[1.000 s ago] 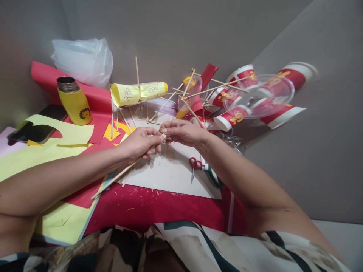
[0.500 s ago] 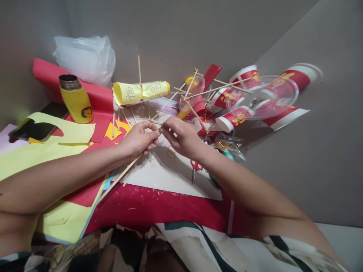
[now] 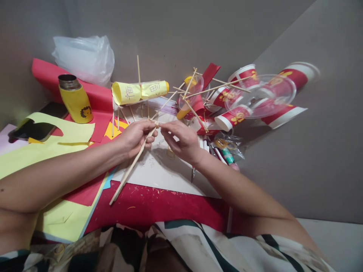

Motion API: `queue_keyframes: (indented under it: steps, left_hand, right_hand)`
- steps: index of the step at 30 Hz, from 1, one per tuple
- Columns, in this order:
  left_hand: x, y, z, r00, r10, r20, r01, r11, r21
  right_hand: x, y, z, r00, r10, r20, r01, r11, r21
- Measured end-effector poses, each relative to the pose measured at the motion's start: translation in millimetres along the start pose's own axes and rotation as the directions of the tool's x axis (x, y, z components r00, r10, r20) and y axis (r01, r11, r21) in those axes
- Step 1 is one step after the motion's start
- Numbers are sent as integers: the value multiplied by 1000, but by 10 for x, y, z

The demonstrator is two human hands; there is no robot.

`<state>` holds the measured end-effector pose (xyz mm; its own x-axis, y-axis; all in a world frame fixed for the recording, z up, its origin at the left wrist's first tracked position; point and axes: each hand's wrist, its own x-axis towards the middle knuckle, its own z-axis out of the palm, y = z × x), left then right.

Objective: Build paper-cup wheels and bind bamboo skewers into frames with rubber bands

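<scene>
My left hand [image 3: 136,136] is closed round a long wooden stick [image 3: 129,170] that slants down to the left over the red paper. My right hand [image 3: 181,139] pinches at the stick's upper end, fingertips close to the left thumb; what it grips there is too small to name. Both hands hover over a white sheet [image 3: 167,172]. Just behind them stands a frame of thin sticks [image 3: 124,115] carrying a yellow paper roll [image 3: 138,91] with writing on it.
A yellow flask [image 3: 75,100], a phone [image 3: 34,130] and a plastic bag [image 3: 83,56] are at the left. Yellow paper [image 3: 53,147] and red paper [image 3: 159,206] cover the table. Red paper cups [image 3: 235,113], a clear lid [image 3: 261,96] and crossed sticks [image 3: 198,90] pile up at the right; pens [image 3: 224,153] beside my right wrist.
Both hands moved a little farther from me toward the stick frame. The stick in my left hand swung steeper, its lower end now over the red paper. My right forearm now covers the scissors.
</scene>
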<state>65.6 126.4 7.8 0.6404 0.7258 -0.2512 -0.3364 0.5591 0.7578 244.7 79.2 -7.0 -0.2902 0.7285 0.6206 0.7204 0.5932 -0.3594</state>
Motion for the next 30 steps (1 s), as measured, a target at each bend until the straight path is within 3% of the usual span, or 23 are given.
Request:
queue_keyframes:
  steps: [3, 6, 10, 15, 18, 22, 30]
  left_hand:
    - [40, 12, -20, 996, 77, -49, -78, 997, -12]
    - [47, 6, -15, 984, 137, -117, -137, 991, 11]
    - [35, -41, -2, 964, 194, -181, -189, 981, 43]
    - [81, -123, -59, 958, 243, -152, -231, 968, 93]
    - [118, -127, -104, 970, 225, -95, -214, 970, 113]
    - [123, -99, -119, 978, 200, -66, -188, 970, 153]
    - [68, -85, -53, 962, 247, -112, -210, 940, 269]
  right_hand:
    - [-58, -131, 16, 968, 242, -71, -222, 951, 215]
    - [-93, -285, 69, 879, 461, 122, -468, 786, 404]
    - [-81, -438, 216, 758, 509, 407, -651, 622, 435]
    - [-50, -506, 336, 662, 508, 550, -749, 438, 497]
    - [-78, -494, 311, 634, 531, 562, -770, 370, 520]
    - [-167, -456, 232, 614, 573, 543, -782, 350, 515]
    - [-283, -467, 209, 649, 625, 434, -745, 406, 530]
